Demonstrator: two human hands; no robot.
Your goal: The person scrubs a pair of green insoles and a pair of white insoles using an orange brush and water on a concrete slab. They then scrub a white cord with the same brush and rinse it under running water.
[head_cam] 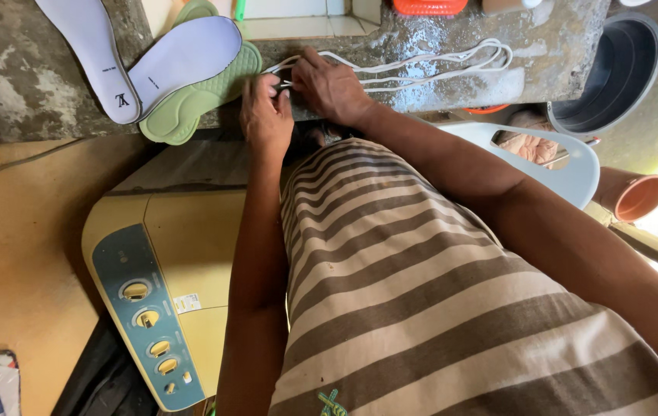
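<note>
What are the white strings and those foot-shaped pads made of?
The white laces look like woven fabric cord: thin, limp, looping on the wet concrete ledge. The white insoles seem smooth foam; the green insole looks like soft, dimpled foam, probably. Both hands pinch the laces.

On the counter (28,85) lay the insoles (175,73) at the left (overlapping one another) and the laces (429,65) at the right, with both hands meeting between them. Below the counter's edge stood a washing machine (167,262); a basin (621,73) sat far right.
</note>
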